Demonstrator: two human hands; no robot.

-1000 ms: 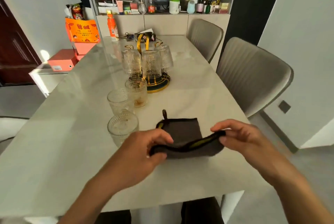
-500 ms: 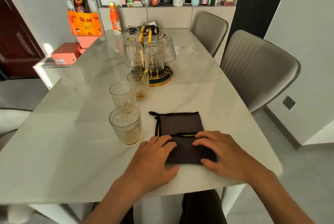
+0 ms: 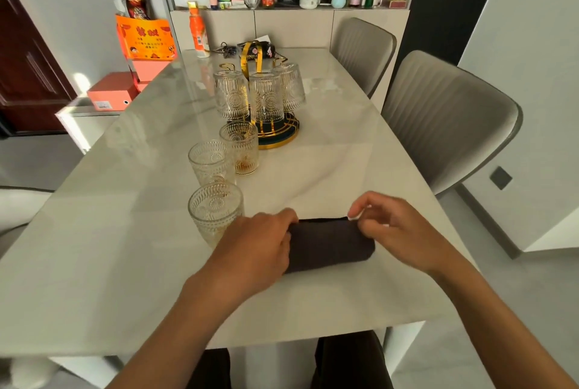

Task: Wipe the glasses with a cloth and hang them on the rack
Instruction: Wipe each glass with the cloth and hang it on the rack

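folding the cloth (image 3: 329, 243) flat, left hand (image 3: 257, 247) pressing it, right hand (image 3: 398, 232) fingers pinching its far edge; next: lifting the nearest glass (image 3: 215, 211).

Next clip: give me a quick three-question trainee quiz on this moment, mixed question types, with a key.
1. True or false: the dark cloth lies folded on the table, not yet on any glass.
2. How many glasses stand upright on the table, off the rack? A) one B) three C) five
3. Fill in: the glasses already on the rack hang mouth ____.

Key:
1. True; the left hand rests on the cloth's left end and the right hand is at its right end.
2. B: the near glass, middle glass and far glass.
3. Down; three hanging glasses show.
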